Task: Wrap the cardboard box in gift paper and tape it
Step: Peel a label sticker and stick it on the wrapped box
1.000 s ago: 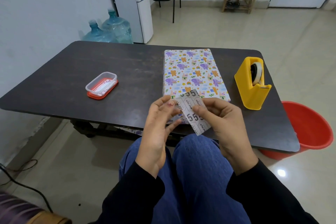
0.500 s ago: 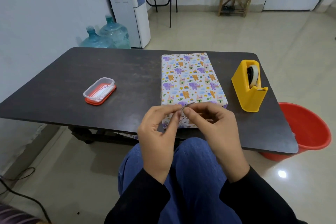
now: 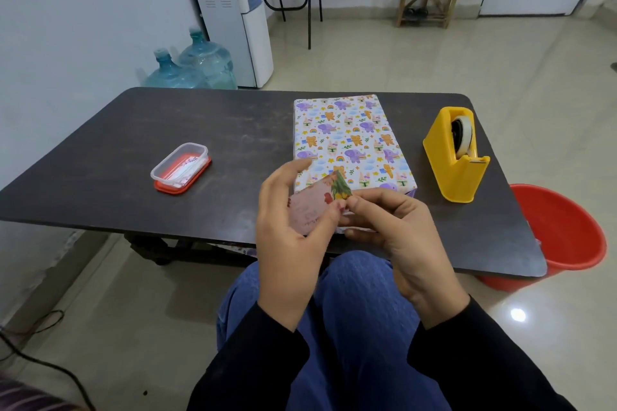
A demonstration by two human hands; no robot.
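The wrapped box (image 3: 350, 143), covered in animal-print gift paper, lies flat on the dark worktop (image 3: 133, 150), its near end reaching toward the worktop's near edge. Just in front of that near end, both hands meet over a small pink card (image 3: 312, 210) with a flower print at one corner. The left hand (image 3: 290, 227) cups the card from the left with fingers curled behind it, and the right hand (image 3: 397, 230) pinches its right edge between thumb and fingertips. To the right of the box, apart from it, stands a yellow tape dispenser (image 3: 457, 160) holding a roll. To the left of the box, well apart, sits a clear lidded container (image 3: 180, 168) on a red base. Beyond the worktop's right corner, past the dispenser, a red bucket (image 3: 564, 237) rests on the floor.
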